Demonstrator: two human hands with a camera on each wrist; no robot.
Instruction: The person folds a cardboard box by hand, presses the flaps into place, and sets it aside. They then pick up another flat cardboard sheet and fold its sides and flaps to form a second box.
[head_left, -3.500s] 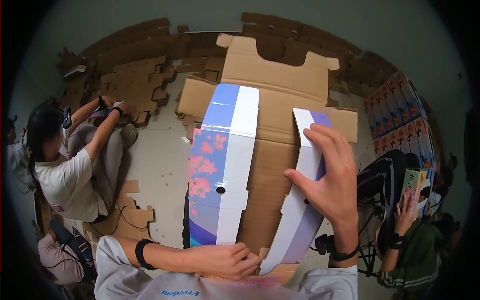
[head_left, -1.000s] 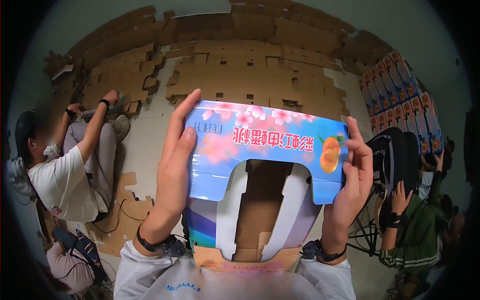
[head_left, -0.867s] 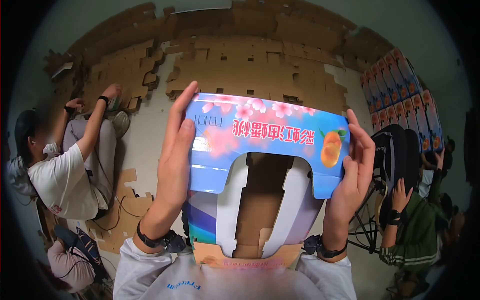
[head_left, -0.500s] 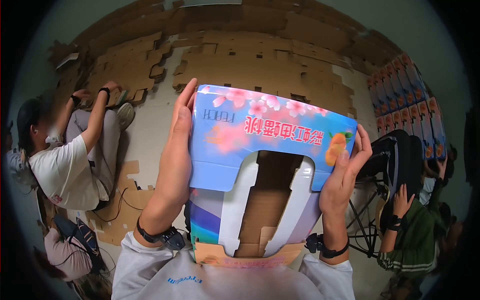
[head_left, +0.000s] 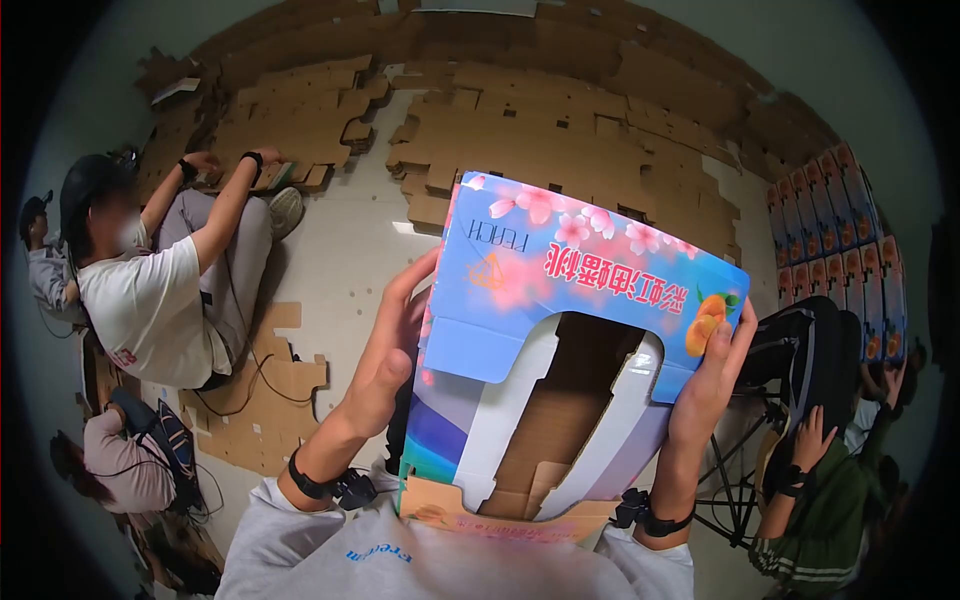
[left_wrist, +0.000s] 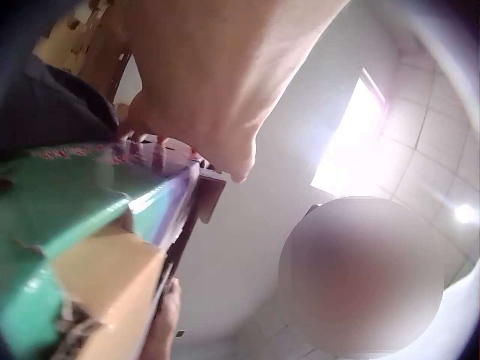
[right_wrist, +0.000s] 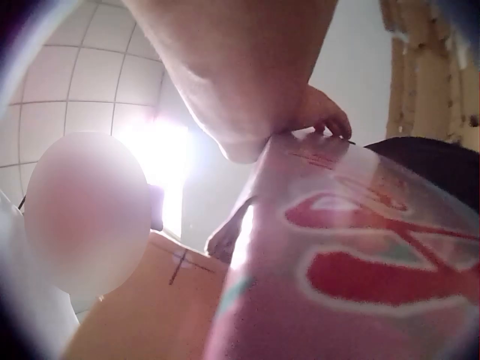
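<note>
A half-folded cardboard peach carton [head_left: 600,240] stands before the person in the head view. Its blue end panel, with pink blossoms and peaches, is folded over the far end, and its cutout shows the brown inside. My left hand [head_left: 385,365] lies along the carton's left side, thumb lifted off the panel, fingers extended against the wall. In the left wrist view its fingers touch the printed side [left_wrist: 82,180]. My right hand [head_left: 705,385] holds the far right corner, thumb on the panel near the peaches and fingers bent round the side wall [right_wrist: 352,225].
Flat cardboard sheets [head_left: 560,130] are piled on the floor beyond the carton. Finished cartons [head_left: 840,265] are stacked at the right, behind a black backpack [head_left: 815,345]. A seated person [head_left: 155,290] works at the left; a green sleeve [head_left: 825,500] reaches in from the right.
The far brown panel has been folded over toward the person, bringing its printed face up. Most recently the carton has turned slightly clockwise, and the left hand has slid nearer, its thumb leaving the panel.
</note>
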